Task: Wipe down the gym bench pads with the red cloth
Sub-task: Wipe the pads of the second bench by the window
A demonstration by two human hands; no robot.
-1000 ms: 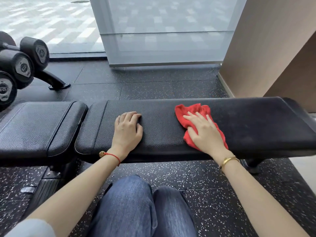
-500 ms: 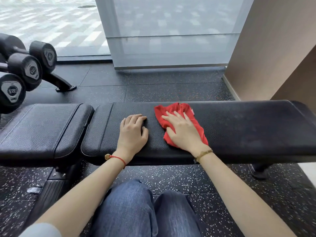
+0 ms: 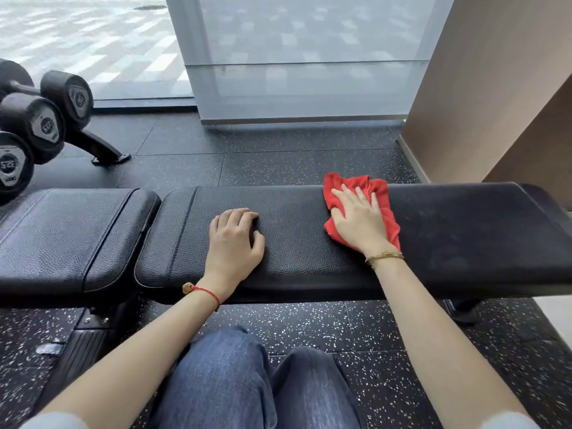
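While the head camera is looking down over denim-clad knees, the right hand is lying flat on the red cloth, its fingers straight and spread, pressing the cloth onto the long bench pad near that pad's far edge. The left hand is resting palm down on the same pad, well apart from the cloth, fingers loosely bent and holding nothing. A shorter seat pad is sitting just beside the long one, and dumbbells are resting on a rack at the far left.
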